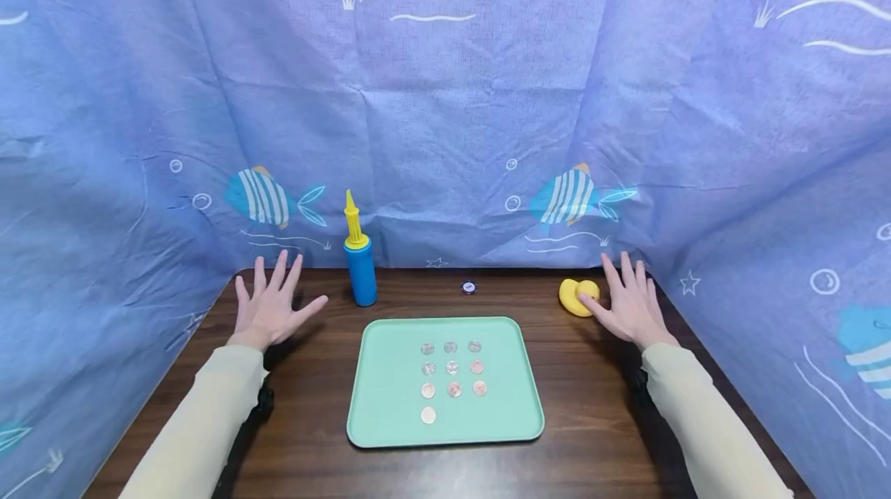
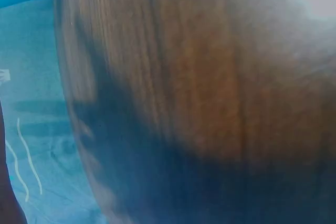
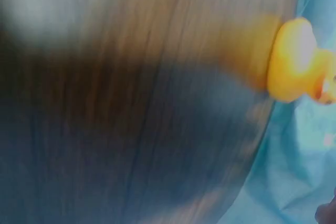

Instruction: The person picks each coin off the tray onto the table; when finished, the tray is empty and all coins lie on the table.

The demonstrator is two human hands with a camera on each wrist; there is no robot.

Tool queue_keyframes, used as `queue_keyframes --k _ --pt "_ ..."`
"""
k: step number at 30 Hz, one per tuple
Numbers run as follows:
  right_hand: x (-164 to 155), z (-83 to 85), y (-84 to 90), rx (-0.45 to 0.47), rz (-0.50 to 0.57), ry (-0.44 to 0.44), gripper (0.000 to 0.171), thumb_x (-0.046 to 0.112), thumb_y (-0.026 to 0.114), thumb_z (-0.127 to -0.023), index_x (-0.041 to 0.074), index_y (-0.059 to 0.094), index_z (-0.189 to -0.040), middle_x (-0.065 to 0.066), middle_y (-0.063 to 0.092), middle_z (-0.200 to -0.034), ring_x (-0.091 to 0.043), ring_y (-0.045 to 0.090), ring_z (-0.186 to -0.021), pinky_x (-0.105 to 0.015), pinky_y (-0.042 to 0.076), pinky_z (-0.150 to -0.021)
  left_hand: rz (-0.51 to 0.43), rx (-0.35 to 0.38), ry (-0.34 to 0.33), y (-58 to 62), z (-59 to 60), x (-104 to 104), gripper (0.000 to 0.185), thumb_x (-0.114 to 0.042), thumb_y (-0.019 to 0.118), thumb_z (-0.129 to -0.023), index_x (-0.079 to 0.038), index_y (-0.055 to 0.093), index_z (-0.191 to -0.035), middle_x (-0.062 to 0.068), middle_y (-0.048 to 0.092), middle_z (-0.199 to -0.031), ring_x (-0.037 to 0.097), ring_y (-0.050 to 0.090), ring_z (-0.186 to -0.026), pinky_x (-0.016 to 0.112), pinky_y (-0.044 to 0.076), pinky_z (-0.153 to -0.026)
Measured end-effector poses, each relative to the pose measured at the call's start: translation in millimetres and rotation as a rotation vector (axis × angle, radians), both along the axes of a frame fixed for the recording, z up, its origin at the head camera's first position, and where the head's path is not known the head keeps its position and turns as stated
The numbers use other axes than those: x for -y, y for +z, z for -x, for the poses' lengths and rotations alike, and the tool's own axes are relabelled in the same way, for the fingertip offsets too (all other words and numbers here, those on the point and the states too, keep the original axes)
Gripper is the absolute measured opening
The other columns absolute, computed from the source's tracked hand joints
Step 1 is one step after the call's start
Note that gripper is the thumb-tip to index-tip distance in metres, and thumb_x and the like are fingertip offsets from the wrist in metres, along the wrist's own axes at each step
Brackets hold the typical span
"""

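Observation:
My left hand [image 1: 270, 313] is spread with straight fingers over the left side of the table, holding nothing. To its right stands a balloon pump [image 1: 361, 271] with a blue barrel and yellow nozzle. The right hand [image 1: 632, 309] has its fingers spread too, over the table's right side. Its thumb overlaps a yellow rubber duck [image 1: 574, 299] in the head view; the right wrist view shows the duck [image 3: 294, 59] upright. Between the hands lies a mint-green tray [image 1: 386, 383]. Several coins [image 1: 452, 367], silvery and coppery, lie flat on it in rows, with a single coin in the nearest row.
A small dark chip with a pale centre [image 1: 469, 288] lies behind the tray, near the back edge. The dark wooden table [image 1: 306, 429] is enclosed at the back and sides by a blue fish-print cloth [image 1: 431, 135]. Hand shadows fall on the wood.

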State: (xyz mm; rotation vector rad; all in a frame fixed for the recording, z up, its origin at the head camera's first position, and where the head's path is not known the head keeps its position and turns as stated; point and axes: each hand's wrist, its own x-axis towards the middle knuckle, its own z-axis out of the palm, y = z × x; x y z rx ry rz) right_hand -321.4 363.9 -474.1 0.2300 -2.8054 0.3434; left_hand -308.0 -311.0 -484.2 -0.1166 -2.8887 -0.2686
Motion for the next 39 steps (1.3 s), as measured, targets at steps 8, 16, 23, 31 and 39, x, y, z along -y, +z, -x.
queue_keyframes --k 8,16,23,31,39 --pt "38 -9.8 4.9 -0.057 0.083 0.192 0.091 0.059 0.066 -0.097 0.018 0.026 -0.168 -0.027 0.019 -0.171 -0.055 0.015 -0.155 -0.072 0.018 -0.120 -0.197 0.098 -0.123 -1.7 -19.7 -12 0.098 -0.073 0.049 -0.100 -0.019 0.008 -0.171 0.019 0.006 -0.176 0.059 0.004 -0.155 0.082 0.008 -0.115" --pt "90 -26.3 9.1 -0.029 0.092 0.412 0.083 0.055 0.071 -0.097 0.021 0.037 -0.165 -0.017 0.032 -0.169 -0.044 0.030 -0.154 -0.066 0.033 -0.117 -0.431 0.216 -0.282 0.1 -46.6 -38 0.085 -0.060 0.056 -0.104 -0.017 0.022 -0.169 0.017 0.026 -0.172 0.044 0.027 -0.156 0.071 0.029 -0.117" --pt "136 -36.8 8.5 0.102 0.121 0.579 0.066 0.045 0.072 -0.100 0.008 0.055 -0.152 -0.014 0.053 -0.155 -0.033 0.050 -0.143 -0.055 0.045 -0.113 -0.457 0.333 -0.376 -9.3 -64.5 -54 0.089 -0.059 0.077 -0.091 -0.017 0.042 -0.161 0.011 0.053 -0.157 0.035 0.047 -0.146 0.064 0.039 -0.115" --pt "167 -29.2 4.8 0.258 0.154 0.726 0.037 0.019 0.075 -0.099 0.000 0.070 -0.130 -0.013 0.073 -0.126 -0.029 0.070 -0.112 -0.048 0.058 -0.095 -0.474 0.370 -0.443 -15.8 -70.1 -64 0.084 -0.054 0.086 -0.084 -0.016 0.055 -0.152 0.005 0.055 -0.154 0.034 0.047 -0.145 0.063 0.039 -0.115" --pt "182 -25.9 1.3 0.361 0.144 0.745 0.028 0.011 0.078 -0.096 0.003 0.075 -0.123 -0.010 0.074 -0.121 -0.026 0.072 -0.106 -0.043 0.060 -0.091 -0.473 0.391 -0.479 -19.7 -70.8 -63 0.078 -0.050 0.089 -0.081 -0.016 0.061 -0.145 0.010 0.055 -0.153 0.037 0.046 -0.145 0.063 0.038 -0.115"
